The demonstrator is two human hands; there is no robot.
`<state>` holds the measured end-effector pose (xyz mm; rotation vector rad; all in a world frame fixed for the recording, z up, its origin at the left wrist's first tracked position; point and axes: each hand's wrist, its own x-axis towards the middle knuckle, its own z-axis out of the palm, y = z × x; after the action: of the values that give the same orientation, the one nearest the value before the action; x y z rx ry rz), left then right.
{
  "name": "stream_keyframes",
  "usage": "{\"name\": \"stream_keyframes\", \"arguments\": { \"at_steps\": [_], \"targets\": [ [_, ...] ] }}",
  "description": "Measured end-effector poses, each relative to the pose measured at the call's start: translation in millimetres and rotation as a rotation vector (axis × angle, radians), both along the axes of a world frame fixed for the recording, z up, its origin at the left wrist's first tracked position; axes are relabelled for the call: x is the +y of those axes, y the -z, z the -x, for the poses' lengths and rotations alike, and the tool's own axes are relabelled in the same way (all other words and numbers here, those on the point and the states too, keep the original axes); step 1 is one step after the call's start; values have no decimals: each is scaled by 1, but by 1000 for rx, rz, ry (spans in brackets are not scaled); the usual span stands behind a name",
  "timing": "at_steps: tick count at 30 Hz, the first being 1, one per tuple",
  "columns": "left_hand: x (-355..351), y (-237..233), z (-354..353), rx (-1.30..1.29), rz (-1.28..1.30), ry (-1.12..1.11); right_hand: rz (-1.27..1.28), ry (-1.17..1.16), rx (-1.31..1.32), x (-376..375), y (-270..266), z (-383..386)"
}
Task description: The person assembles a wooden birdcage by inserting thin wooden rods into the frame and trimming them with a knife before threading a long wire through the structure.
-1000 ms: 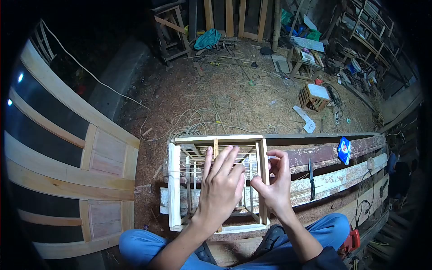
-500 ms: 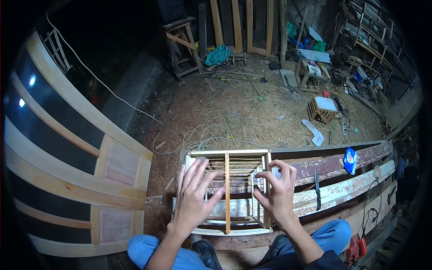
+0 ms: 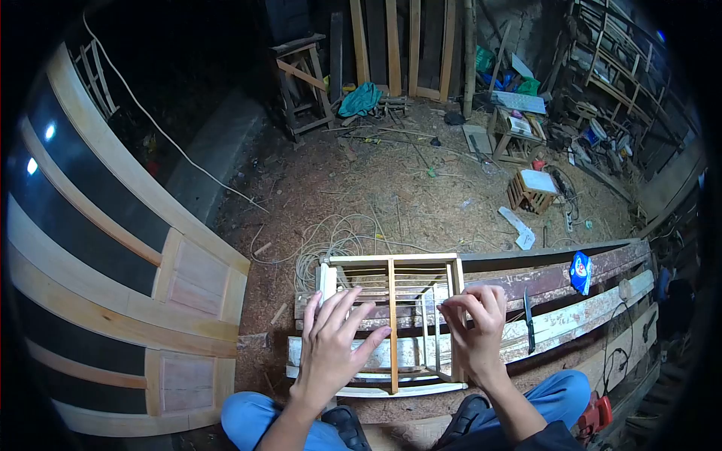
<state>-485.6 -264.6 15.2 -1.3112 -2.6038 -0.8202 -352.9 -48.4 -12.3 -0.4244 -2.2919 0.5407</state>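
Note:
A pale wooden frame [image 3: 392,323] with thin slats and a darker middle bar lies across the planks in front of me. My left hand [image 3: 335,346] is over its left part, fingers spread, holding nothing. Over the frame's right edge is my right hand [image 3: 479,327], its fingers curled and the thumb apart from them, with nothing visible between. Whether either hand touches the wood cannot be made out.
Planks [image 3: 556,323] extend right, bearing a knife [image 3: 529,323] and a blue packet [image 3: 580,272]. Large wooden door panels [image 3: 199,274] stand at the left. A coiled cable [image 3: 323,244], a slatted crate [image 3: 532,191] and a red tool [image 3: 596,413] are around.
The frame appears slightly farther right in view. My left hand has shifted right and down; my right hand has moved a little right and down, its fingers more curled.

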Motion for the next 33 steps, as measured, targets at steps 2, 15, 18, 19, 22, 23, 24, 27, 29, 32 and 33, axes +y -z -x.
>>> {"name": "stream_keyframes", "arguments": {
  "at_steps": [2,15,18,19,22,23,24,27,29,32,33],
  "targets": [
    [0,-3,-2,-7,5,-6,31,-14,14,-1,-2,-1],
    [8,-6,-8,-108,9,-3,242,-11,-146,21,-15,-10],
    [11,-4,-8,-133,-8,-4,348,-5,-115,23,-9,-10],
    [12,-4,-7,-135,-19,-5,498,-39,-135,25,-8,-11],
    [14,-4,-14,-69,4,-21,527,-53,-140,27,-13,-11],
    [14,-5,-15,-27,20,-30,533,-65,-145,28,-15,-11],
    [14,-6,-16,-26,22,-28,541,-77,-152,28,-15,-12],
    [11,-5,-17,-130,-4,-45,488,-100,-163,32,-16,-13],
    [11,-3,-20,-114,3,-70,536,-96,-188,33,-17,-13],
    [12,-2,-20,-78,-33,-73,643,-79,-206,33,-18,-12],
    [13,-2,-20,-78,-34,-70,699,-67,-196,33,-17,-12]
  ]
}}
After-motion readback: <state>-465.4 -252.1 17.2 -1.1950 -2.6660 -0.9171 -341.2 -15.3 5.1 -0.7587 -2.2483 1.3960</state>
